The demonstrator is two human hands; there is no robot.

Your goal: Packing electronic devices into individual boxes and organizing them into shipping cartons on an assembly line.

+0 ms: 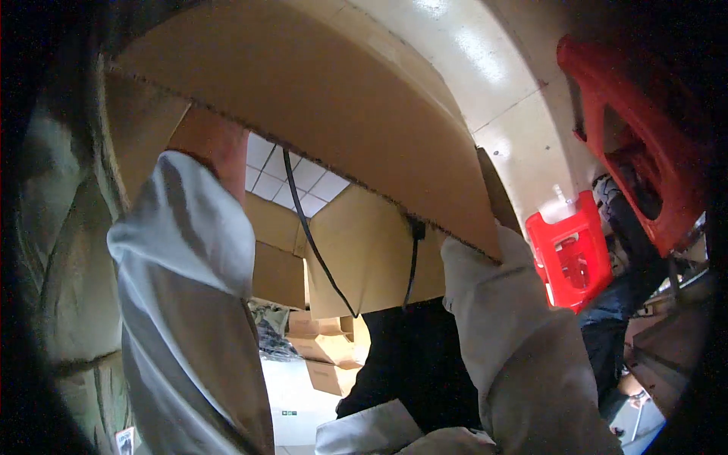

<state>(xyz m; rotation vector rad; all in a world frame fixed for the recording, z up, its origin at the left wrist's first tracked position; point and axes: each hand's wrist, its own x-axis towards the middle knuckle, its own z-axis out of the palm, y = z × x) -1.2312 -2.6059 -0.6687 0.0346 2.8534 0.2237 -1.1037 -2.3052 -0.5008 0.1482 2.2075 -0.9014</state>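
Observation:
A large brown cardboard box flap [326,114] slants across the upper middle, its rough edge toward me. My left forearm, in a loose grey sleeve, reaches up beneath it. Only the wrist and the back part of my left hand [211,144] show beside the cardboard; the fingers are hidden. My right forearm, in the same kind of sleeve, goes up under the flap's right end, which covers that hand entirely. Between my arms hangs a black cable [309,227]. A second dark strap or cord [412,269] hangs in front of a tan cardboard panel [356,235].
Two red plastic stools, a nearer one [572,254] and a larger one [652,152], stand on the right by a pale tiled surface [523,129]. A person in dark trousers [614,318] is behind them. Open cardboard boxes [326,349] appear low in the middle.

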